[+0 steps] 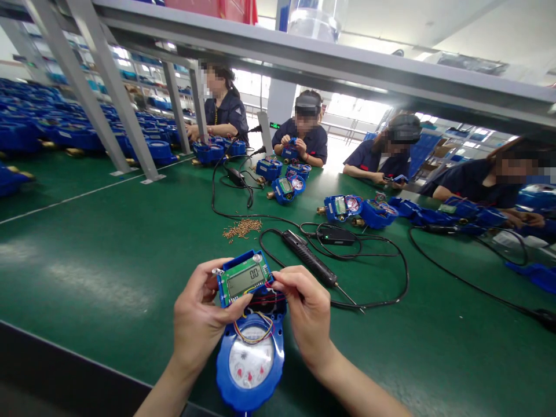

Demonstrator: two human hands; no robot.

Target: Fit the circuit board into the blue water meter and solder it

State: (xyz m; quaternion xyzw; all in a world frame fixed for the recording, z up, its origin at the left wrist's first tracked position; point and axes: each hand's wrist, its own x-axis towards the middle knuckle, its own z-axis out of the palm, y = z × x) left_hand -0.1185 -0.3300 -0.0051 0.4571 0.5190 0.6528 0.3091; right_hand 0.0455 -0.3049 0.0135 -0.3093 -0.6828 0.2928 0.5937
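Left hand (pixel 197 317), right hand (pixel 307 313) at board (pixel 244 278) edges

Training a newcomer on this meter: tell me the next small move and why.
Probably tuck the coloured wires into the blue meter housing. Both the left hand and right hand pinch the green circuit board by its edges, while the wires loop loose over the dial.
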